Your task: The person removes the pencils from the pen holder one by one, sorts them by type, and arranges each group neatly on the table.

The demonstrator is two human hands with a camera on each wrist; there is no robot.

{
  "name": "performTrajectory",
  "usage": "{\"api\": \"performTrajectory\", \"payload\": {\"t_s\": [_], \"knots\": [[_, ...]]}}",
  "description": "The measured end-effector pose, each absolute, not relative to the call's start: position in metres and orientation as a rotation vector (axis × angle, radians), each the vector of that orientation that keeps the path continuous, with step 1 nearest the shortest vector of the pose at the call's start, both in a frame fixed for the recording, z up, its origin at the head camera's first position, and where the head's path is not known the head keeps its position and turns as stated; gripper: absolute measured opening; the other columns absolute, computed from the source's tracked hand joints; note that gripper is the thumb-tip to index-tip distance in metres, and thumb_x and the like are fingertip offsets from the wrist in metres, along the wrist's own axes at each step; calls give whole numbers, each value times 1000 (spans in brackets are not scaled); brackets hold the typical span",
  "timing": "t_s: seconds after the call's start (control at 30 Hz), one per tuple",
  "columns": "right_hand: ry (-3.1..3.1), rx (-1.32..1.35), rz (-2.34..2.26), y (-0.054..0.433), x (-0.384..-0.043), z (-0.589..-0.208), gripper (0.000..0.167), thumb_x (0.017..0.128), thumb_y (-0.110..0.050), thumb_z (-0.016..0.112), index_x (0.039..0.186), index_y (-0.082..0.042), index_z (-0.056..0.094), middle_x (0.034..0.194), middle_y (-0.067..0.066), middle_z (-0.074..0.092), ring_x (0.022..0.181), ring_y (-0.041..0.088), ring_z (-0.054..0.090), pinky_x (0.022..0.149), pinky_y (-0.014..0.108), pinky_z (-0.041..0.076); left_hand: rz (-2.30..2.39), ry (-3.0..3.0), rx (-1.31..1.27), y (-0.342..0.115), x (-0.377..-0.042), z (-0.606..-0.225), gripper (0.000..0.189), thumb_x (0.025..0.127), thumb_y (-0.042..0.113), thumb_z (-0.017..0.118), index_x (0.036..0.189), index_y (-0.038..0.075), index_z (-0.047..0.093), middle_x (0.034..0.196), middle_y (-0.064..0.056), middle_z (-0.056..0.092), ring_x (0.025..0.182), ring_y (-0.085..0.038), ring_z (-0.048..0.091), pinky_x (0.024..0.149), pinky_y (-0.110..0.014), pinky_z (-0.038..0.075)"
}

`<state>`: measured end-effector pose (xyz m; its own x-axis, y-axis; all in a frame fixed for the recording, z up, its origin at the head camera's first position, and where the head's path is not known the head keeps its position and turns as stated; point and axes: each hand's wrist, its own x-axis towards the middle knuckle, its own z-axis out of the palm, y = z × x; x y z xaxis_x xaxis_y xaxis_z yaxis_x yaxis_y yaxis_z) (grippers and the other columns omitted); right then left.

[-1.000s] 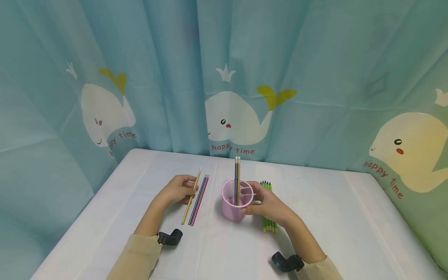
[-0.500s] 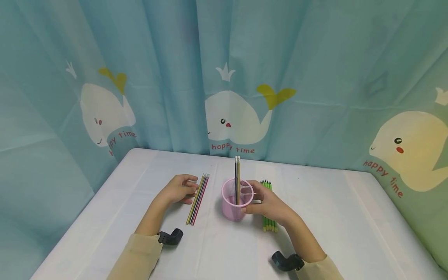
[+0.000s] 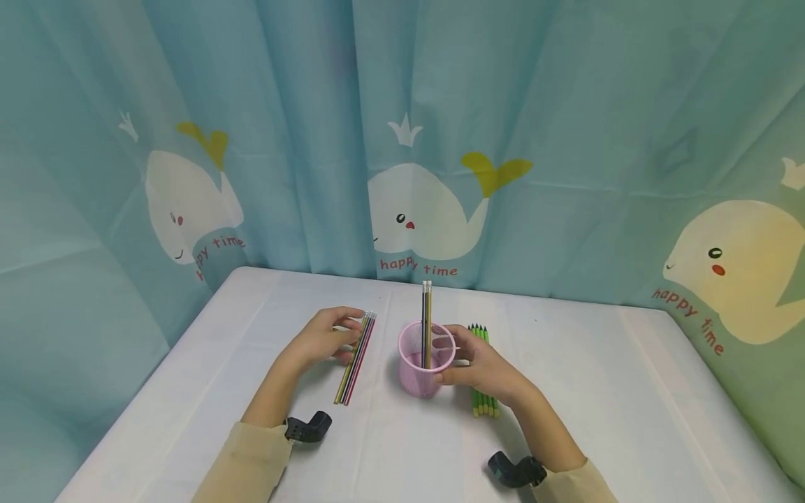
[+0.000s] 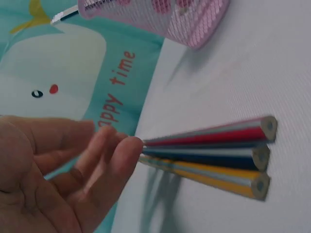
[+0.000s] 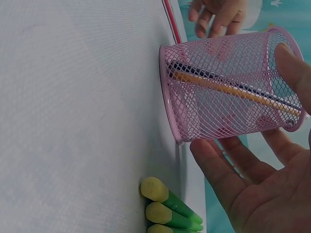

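A yellow pencil (image 4: pixel 214 178), a dark blue pencil (image 4: pixel 209 154) and a red pencil (image 4: pixel 214 136) lie side by side on the table, left of the pink mesh pencil cup (image 3: pixel 416 383). Over their far ends hovers my left hand (image 3: pixel 323 337), fingers loosely bent and holding nothing; whether a fingertip touches the yellow one I cannot tell. My right hand (image 3: pixel 481 363) grips the cup from its right side, thumb near the rim and fingers round the wall. Inside the upright cup a dark pencil (image 3: pixel 424 311) and a gold pencil (image 3: pixel 430 307) lean together.
Several green pencils (image 3: pixel 484 405) with yellow ends lie partly under my right hand and wrist, to the right of the cup. Behind the white table (image 3: pixel 597 391) hangs a blue curtain (image 3: pixel 327 175) with whale prints.
The yellow pencil, held in my left hand a second ago, was laid against the other two and let go. My left hand has since moved slightly farther forward. The right hand and cup stayed put.
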<state>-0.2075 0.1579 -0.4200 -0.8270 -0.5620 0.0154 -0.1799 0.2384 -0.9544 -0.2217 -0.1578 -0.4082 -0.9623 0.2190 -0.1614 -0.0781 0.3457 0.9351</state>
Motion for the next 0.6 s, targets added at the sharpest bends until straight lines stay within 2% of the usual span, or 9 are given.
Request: {"api": "performTrajectory", "payload": {"t_s": [0.17,0.4,0.6], "knots": [[2182,-693,-1615,158,-207,-421,71,80,-15,82,142,-8,49,136,18,57,125,40,55,105,51,47,1671,2393,393,-153,-220,-402,41,98,6,59,138,-1,54,125,-26,63,99,-35,67,81,-41,61],[2187,-685,-1619,158,-207,-419,72,79,-16,83,142,-10,49,136,15,58,125,39,55,105,52,46,1641,2547,614,-138,-212,-392,37,99,15,61,135,8,59,123,-14,67,103,-26,65,82,-30,58],[2192,-675,-1610,157,-206,-417,72,79,-18,83,142,-11,49,136,13,58,125,38,55,105,53,47,1573,2620,768,-119,-203,-389,34,98,17,64,132,15,62,131,-3,63,112,-26,64,87,-35,58]]}}
